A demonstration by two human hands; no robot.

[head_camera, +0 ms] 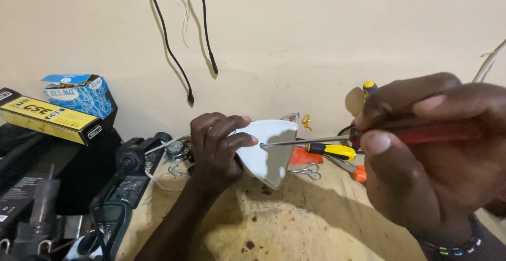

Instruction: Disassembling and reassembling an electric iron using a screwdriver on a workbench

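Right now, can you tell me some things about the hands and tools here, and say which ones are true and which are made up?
1. The left hand holds a white triangular plastic cover. True.
2. The right hand grips a hammer. False: it grips a red-handled screwdriver.
3. The screwdriver's metal tip touches the white cover. True.
4. Small silver scissors hang on the wall. False: they lie on the wooden bench.
5. A blue patterned box sits at the left. True.
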